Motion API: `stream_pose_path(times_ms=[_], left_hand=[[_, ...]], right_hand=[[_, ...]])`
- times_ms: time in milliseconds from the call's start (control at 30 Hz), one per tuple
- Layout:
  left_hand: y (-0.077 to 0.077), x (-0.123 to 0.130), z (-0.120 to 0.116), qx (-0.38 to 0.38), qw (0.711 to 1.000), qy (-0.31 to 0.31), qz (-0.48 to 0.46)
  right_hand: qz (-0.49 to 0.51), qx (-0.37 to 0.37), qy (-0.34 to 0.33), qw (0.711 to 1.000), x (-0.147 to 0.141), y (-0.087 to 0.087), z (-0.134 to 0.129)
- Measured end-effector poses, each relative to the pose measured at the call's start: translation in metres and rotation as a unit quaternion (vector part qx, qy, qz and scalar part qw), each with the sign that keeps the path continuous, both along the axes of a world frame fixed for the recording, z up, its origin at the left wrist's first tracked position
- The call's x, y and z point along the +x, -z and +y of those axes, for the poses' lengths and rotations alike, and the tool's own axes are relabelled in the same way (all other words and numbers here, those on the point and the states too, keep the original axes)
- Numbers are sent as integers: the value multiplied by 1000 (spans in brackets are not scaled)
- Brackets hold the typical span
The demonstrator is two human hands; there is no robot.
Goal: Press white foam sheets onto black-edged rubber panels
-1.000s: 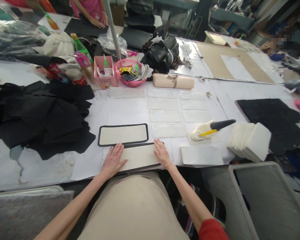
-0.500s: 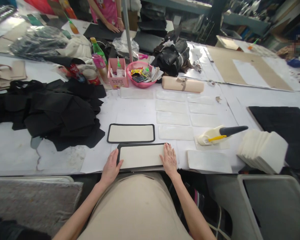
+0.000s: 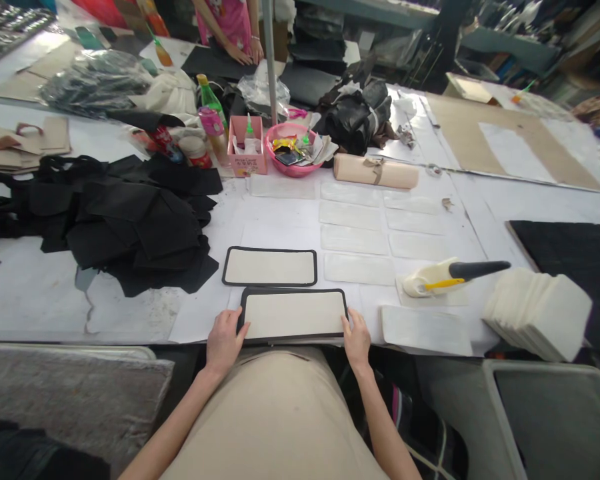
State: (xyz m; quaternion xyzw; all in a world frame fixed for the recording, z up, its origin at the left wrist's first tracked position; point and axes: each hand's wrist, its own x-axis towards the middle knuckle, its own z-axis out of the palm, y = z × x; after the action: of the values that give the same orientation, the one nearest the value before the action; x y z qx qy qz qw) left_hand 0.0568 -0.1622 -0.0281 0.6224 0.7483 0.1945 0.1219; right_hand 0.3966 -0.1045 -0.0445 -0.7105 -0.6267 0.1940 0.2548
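A white panel with a black border (image 3: 295, 315) lies at the table's front edge, directly before me. At its left end, my left hand (image 3: 224, 339) is closed on the edge, thumb on top. On the opposite end my right hand (image 3: 357, 339) pinches the right border, its thumb over the rim and the fingers partly hidden. Just beyond lies a second black-bordered white panel (image 3: 270, 267), touched by neither hand. To the right of my right hand is a flat stack of white sheets (image 3: 425, 329).
A black fabric heap (image 3: 130, 220) covers the left. Pale strips (image 3: 357, 268) lie in rows. Right are a cream container (image 3: 417, 277) with a yellow-handled brush (image 3: 445, 284) and a white stack (image 3: 540, 313). A pink basin (image 3: 295, 170) stands behind; across the table is a person's hand (image 3: 240, 55).
My right hand has slid from lying flat on the panel's right end to gripping its right edge. My left hand stays at the left end. The view has shifted slightly.
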Motion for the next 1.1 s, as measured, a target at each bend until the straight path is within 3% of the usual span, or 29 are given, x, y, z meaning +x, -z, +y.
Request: stream_pose_path(times_ms=[133,300,400,467,600,733,833,933,1000,1100], left_hand=[[-1,-1,5,-17,991,-60,-122],[0,-5,19,-37,933,-180,-308],[-2,-6,24,-39,908,-216,-358],[-5,-7,25,-39,902,-222,-367],[-11,-10,25,-47,893,-227,-386],[-22,-20,33,-37,864,-236,-444],[-32,-35,56,-10,849,-229,-476],[-38,-53,90,31,848,-231,-476],[-37,-65,113,51,850,-235,-470],[-28,-78,140,51,865,-222,-446]], right_hand=[[-9,-4,18,1000,-12,-8,-13],[-7,8,67,998,-28,-31,-15],[82,-29,98,991,-33,-40,-11],[191,-50,128,972,-34,-44,-8],[400,-102,193,890,-34,-52,-3],[452,-142,221,853,-37,-63,8],[465,-125,191,855,-49,-63,28],[468,-89,134,869,-69,-51,60],[429,-69,103,895,-83,-38,84],[279,-57,71,956,-99,-17,111]])
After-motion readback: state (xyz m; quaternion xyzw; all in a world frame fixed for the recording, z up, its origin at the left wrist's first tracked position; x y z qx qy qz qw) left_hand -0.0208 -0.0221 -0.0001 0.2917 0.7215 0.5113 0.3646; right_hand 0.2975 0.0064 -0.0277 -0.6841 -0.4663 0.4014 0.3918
